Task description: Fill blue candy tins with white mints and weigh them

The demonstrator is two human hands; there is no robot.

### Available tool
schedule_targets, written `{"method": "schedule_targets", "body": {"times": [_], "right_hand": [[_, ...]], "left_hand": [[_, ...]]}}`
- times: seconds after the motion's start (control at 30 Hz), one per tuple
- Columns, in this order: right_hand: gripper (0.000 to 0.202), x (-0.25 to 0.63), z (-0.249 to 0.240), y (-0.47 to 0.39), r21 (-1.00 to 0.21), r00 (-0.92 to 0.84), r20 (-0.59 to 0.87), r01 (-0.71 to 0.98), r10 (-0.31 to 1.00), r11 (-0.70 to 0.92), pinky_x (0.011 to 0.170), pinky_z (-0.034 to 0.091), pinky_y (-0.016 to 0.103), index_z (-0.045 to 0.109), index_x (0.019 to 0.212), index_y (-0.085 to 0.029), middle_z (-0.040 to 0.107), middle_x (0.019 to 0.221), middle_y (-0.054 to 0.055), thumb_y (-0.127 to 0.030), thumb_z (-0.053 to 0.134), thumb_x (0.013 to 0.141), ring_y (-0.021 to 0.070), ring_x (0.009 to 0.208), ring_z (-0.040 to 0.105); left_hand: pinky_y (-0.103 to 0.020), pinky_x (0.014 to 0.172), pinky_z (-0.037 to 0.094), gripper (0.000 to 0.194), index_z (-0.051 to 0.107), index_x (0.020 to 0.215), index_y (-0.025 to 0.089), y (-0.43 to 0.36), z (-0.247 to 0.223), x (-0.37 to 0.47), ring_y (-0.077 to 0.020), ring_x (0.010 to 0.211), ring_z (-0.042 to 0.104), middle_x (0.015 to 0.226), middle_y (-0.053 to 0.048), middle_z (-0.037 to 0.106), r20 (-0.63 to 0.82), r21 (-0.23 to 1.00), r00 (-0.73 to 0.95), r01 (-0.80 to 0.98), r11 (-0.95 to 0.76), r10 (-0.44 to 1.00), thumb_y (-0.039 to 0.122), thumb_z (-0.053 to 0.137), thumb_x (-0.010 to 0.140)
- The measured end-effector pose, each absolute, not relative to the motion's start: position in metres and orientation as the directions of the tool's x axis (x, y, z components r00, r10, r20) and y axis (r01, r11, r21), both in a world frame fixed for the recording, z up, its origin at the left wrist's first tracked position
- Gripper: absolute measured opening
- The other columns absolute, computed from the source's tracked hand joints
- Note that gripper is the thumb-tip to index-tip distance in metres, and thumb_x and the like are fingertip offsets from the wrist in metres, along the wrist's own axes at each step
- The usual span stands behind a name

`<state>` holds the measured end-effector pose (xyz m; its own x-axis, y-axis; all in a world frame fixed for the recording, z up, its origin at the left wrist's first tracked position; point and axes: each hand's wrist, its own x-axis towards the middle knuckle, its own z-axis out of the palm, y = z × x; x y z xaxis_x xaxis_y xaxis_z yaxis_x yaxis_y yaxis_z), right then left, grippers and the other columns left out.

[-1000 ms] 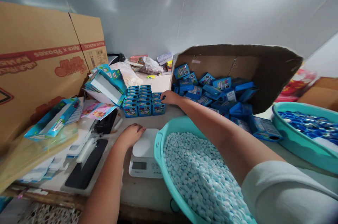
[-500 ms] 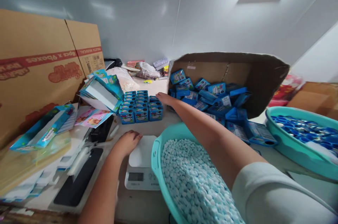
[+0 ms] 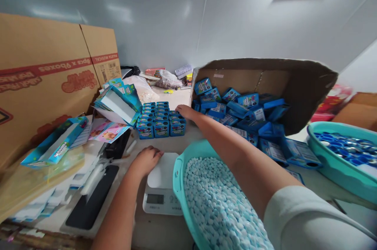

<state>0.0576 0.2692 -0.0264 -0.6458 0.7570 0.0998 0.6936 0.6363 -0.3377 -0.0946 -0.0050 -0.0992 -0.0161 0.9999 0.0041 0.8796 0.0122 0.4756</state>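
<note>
Three columns of small blue candy boxes (image 3: 161,128) stand upright on the table. My right hand (image 3: 184,112) is at the back end of the right-hand column, its fingers closed on a box there; the boxes partly hide the fingertips. Resting at the left edge of the white kitchen scale (image 3: 161,203), my left hand (image 3: 148,159) has its fingers stretched out loosely and holds nothing. A turquoise basin (image 3: 178,173) full of pale blue candies (image 3: 219,195) stands against the scale's right side, under my right forearm.
A tipped carton (image 3: 309,81) spills blue boxes at the right. Beyond it stands a second turquoise basin (image 3: 332,169) of blue caps. On the left are a large carton (image 3: 44,50), open display boxes (image 3: 55,144) and a black phone-like slab (image 3: 91,203). Bags lie at the back.
The view has shifted slightly, so everything sits a little further right. My right hand stays at the back of the right column, and my left hand stays by the scale.
</note>
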Motion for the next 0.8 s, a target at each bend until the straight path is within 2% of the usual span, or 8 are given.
{"method": "schedule_targets", "body": {"times": [0.23, 0.33, 0.4, 0.47, 0.53, 0.67, 0.73, 0.8], "right_hand": [[0.036, 0.065, 0.005, 0.238, -0.271, -0.629, 0.211, 0.698, 0.748, 0.663, 0.095, 0.057, 0.046, 0.062, 0.129, -0.016, 0.064, 0.129, 0.010, -0.037, 0.064, 0.099, 0.0240, 0.112, 0.065], [0.031, 0.109, 0.030, 0.231, -0.212, -0.620, 0.273, 0.707, 0.735, 0.675, 0.108, 0.047, 0.044, 0.060, 0.132, -0.022, 0.059, 0.139, 0.006, -0.023, 0.055, 0.101, 0.0229, 0.127, 0.056], [0.035, 0.153, 0.041, 0.228, -0.174, -0.553, 0.278, 0.775, 0.786, 0.607, 0.112, 0.041, 0.041, 0.059, 0.133, -0.021, 0.057, 0.141, 0.006, -0.016, 0.044, 0.101, 0.0223, 0.132, 0.052], [0.037, 0.199, 0.041, 0.220, -0.146, -0.444, 0.240, 0.863, 0.863, 0.484, 0.110, 0.042, 0.042, 0.056, 0.136, -0.016, 0.058, 0.139, 0.012, -0.017, 0.042, 0.101, 0.0260, 0.130, 0.054], [0.045, 0.235, 0.029, 0.208, -0.125, -0.363, 0.161, 0.915, 0.918, 0.384, 0.105, 0.047, 0.042, 0.052, 0.141, -0.014, 0.057, 0.141, 0.019, -0.026, 0.054, 0.098, 0.0307, 0.126, 0.059], [0.091, 0.254, -0.011, 0.195, -0.126, -0.366, 0.035, 0.922, 0.930, 0.367, 0.103, 0.050, 0.039, 0.048, 0.149, -0.018, 0.037, 0.161, 0.024, -0.053, 0.086, 0.074, 0.0364, 0.129, 0.060], [0.100, 0.249, -0.025, 0.197, -0.135, -0.369, 0.015, 0.920, 0.929, 0.367, 0.106, 0.049, 0.041, 0.050, 0.148, -0.019, 0.032, 0.163, 0.026, -0.057, 0.091, 0.065, 0.0385, 0.129, 0.060], [0.098, 0.245, -0.032, 0.204, -0.138, -0.348, 0.002, 0.928, 0.937, 0.345, 0.107, 0.048, 0.045, 0.050, 0.147, -0.019, 0.038, 0.159, 0.026, -0.052, 0.092, 0.065, 0.0398, 0.129, 0.060]], "left_hand": [[-0.039, 0.104, 0.049, 0.045, 0.076, 0.107, 0.016, -0.004, -0.104, -0.099, -0.0258, 0.111, 0.068, 0.112, -0.016, 0.074, 0.014, 0.505, -0.027, 0.863, 0.017, 1.000, 0.040, 0.038, 0.100], [-0.042, 0.104, 0.050, 0.045, 0.075, 0.101, 0.017, -0.004, -0.106, -0.104, -0.0271, 0.110, 0.069, 0.111, -0.016, 0.075, 0.007, 0.545, -0.016, 0.838, 0.010, 1.000, 0.039, 0.037, 0.097], [-0.044, 0.104, 0.050, 0.046, 0.075, 0.097, 0.018, -0.003, -0.106, -0.106, -0.0285, 0.109, 0.069, 0.109, -0.016, 0.075, 0.004, 0.578, -0.005, 0.816, 0.002, 1.000, 0.044, 0.037, 0.094], [-0.047, 0.106, 0.050, 0.049, 0.074, 0.093, 0.018, -0.002, -0.106, -0.106, -0.0311, 0.108, 0.069, 0.107, -0.017, 0.075, 0.009, 0.603, -0.014, 0.798, 0.005, 1.000, 0.050, 0.037, 0.091], [-0.049, 0.105, 0.050, 0.051, 0.073, 0.089, 0.018, -0.003, -0.104, -0.104, -0.0332, 0.107, 0.070, 0.105, -0.018, 0.076, 0.014, 0.619, -0.045, 0.785, 0.027, 0.999, 0.054, 0.037, 0.088], [-0.045, 0.097, 0.056, 0.062, 0.073, 0.089, 0.017, -0.010, -0.097, -0.101, -0.0316, 0.102, 0.073, 0.100, -0.017, 0.078, -0.007, 0.634, -0.106, 0.768, 0.086, 0.994, 0.060, 0.028, 0.089], [-0.042, 0.095, 0.057, 0.068, 0.074, 0.091, 0.017, -0.012, -0.095, -0.102, -0.0304, 0.104, 0.074, 0.101, -0.016, 0.079, -0.019, 0.629, -0.124, 0.770, 0.108, 0.992, 0.062, 0.023, 0.090], [-0.043, 0.096, 0.057, 0.070, 0.074, 0.092, 0.017, -0.014, -0.095, -0.104, -0.0310, 0.106, 0.074, 0.105, -0.016, 0.079, -0.030, 0.612, -0.146, 0.780, 0.134, 0.989, 0.063, 0.022, 0.090]]}}
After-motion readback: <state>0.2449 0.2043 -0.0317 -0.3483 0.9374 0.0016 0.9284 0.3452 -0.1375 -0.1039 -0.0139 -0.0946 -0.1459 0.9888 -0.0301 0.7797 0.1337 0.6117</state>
